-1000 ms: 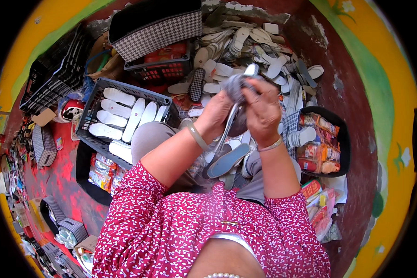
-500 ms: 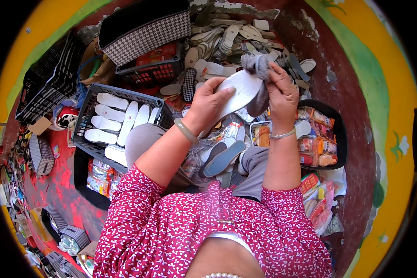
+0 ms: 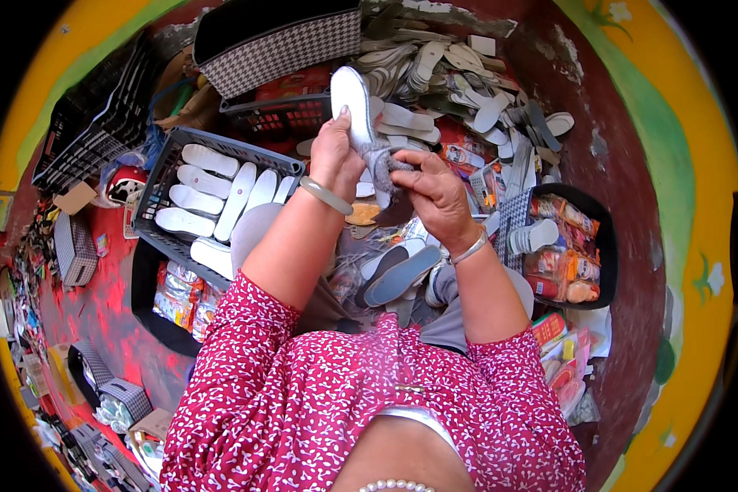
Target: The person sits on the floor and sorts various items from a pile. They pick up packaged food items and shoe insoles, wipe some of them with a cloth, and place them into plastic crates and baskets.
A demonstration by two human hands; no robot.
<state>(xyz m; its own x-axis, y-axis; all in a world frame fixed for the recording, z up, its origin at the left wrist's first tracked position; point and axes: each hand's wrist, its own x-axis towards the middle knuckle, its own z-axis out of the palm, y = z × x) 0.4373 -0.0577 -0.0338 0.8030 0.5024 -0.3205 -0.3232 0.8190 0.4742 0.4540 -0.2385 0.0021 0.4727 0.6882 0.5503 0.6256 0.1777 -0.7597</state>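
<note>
My left hand (image 3: 336, 156) grips a white insole (image 3: 353, 100) that stands nearly upright, its rounded end pointing away from me. The thumb lies on the white face. Around the lower part of the insole is a bunched grey cloth (image 3: 379, 166), which the fingers of my right hand (image 3: 435, 193) pinch. A dark flap (image 3: 395, 210) hangs below the cloth; whether it belongs to the cloth or to the insole I cannot tell. Grey-blue insoles (image 3: 403, 277) lie in front of my lap, beneath my hands.
To the left stands a dark plastic crate (image 3: 250, 149) with several white insoles. A heap of loose insoles (image 3: 435, 70) spreads at the back, beside a houndstooth box (image 3: 283, 56). On the right a black-lined bin (image 3: 605, 246) holds wrapped packages (image 3: 578, 266).
Both hands have moved left. The insole has turned from slanting to nearly upright, and the grey cloth has shifted from its far end to its lower, nearer part.
</note>
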